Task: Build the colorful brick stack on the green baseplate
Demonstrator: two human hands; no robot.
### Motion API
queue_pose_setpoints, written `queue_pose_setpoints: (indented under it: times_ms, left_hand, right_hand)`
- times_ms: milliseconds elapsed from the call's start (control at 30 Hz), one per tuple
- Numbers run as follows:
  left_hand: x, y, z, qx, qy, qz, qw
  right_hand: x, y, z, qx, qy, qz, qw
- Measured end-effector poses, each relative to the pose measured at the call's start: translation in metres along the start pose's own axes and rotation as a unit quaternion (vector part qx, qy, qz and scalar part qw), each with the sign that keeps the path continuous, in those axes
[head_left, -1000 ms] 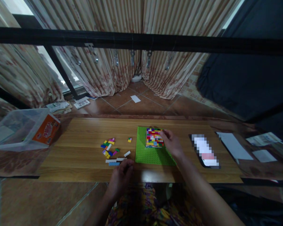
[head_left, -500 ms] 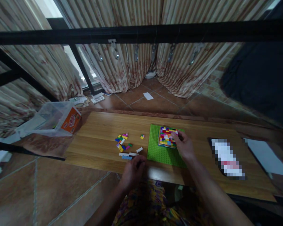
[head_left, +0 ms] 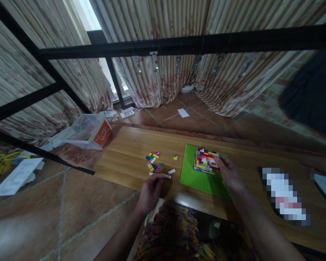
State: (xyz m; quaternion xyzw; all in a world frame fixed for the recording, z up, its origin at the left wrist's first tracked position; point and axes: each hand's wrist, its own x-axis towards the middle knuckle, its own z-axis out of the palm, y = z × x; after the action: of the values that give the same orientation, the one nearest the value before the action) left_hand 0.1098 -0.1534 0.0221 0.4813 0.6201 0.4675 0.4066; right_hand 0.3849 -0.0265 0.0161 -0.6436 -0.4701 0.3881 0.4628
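A multicoloured toy-brick block (head_left: 205,160) stands on a green studded baseplate (head_left: 190,174). My right hand (head_left: 228,173) is closed on the block's right side, its fingertips at the upper right corner. Over the table's front edge, my left hand (head_left: 151,192) has its fingers curled together at a row of long white bricks (head_left: 166,175). Whatever lies between those fingers is hidden. A shorter white brick (head_left: 172,171) rests to the right of that row. Behind it lie a loose group of small coloured bricks (head_left: 153,159) and a small yellow, pink and green piece (head_left: 175,157).
The wooden table (head_left: 130,145) carries a blurred-out flat object (head_left: 284,194) on the right. A clear plastic bin (head_left: 88,136) with an orange label stands on the tiled floor at left. A black metal rail (head_left: 163,45) crosses in front of striped curtains.
The view has swung left, so everything sits further right. My left hand has moved left onto the long bricks, now covering the light blue one. My right hand stays at the block.
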Motion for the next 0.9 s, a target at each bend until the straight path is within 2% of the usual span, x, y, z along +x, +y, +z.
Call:
queue_pose_setpoints:
  times_ms: [100, 233, 333, 467, 500, 533, 600, 667, 767, 900]
  left_hand:
    - [0.01, -0.003, -0.014, 0.024, 0.062, 0.01, 0.998]
    - [0.021, -0.004, -0.026, 0.108, 0.107, 0.035, 0.988]
    - [0.024, -0.007, -0.031, 0.165, 0.112, 0.064, 0.978]
    - [0.022, -0.016, -0.036, 0.193, 0.111, 0.076, 0.972]
    - [0.022, -0.018, -0.037, 0.196, 0.106, 0.079, 0.972]
    - [0.022, -0.019, -0.038, 0.199, 0.099, 0.084, 0.971]
    - [0.022, -0.02, -0.038, 0.205, 0.082, 0.099, 0.97]
    - [0.021, -0.019, -0.037, 0.214, 0.065, 0.118, 0.967]
    - [0.019, -0.018, -0.035, 0.222, 0.054, 0.132, 0.964]
    - [0.017, -0.018, -0.035, 0.216, 0.046, 0.131, 0.966]
  right_hand:
    - [0.0, -0.002, 0.001, 0.015, 0.005, 0.047, 0.999]
    - [0.0, -0.006, 0.0, 0.007, -0.002, 0.051, 0.999]
    - [-0.005, -0.009, -0.006, -0.032, 0.022, 0.013, 0.999]
    - [-0.032, -0.021, -0.005, -0.102, 0.12, -0.114, 0.981]
    - [-0.042, -0.026, -0.001, -0.104, 0.107, -0.153, 0.977]
    - [-0.052, -0.03, 0.005, -0.104, 0.065, -0.187, 0.975]
    - [-0.071, -0.038, 0.024, -0.115, -0.041, -0.241, 0.963]
    - [-0.084, -0.042, 0.048, -0.143, -0.131, -0.267, 0.944]
    - [-0.09, -0.045, 0.088, -0.176, -0.189, -0.283, 0.924]
    - [-0.079, -0.049, 0.13, -0.253, -0.234, -0.302, 0.889]
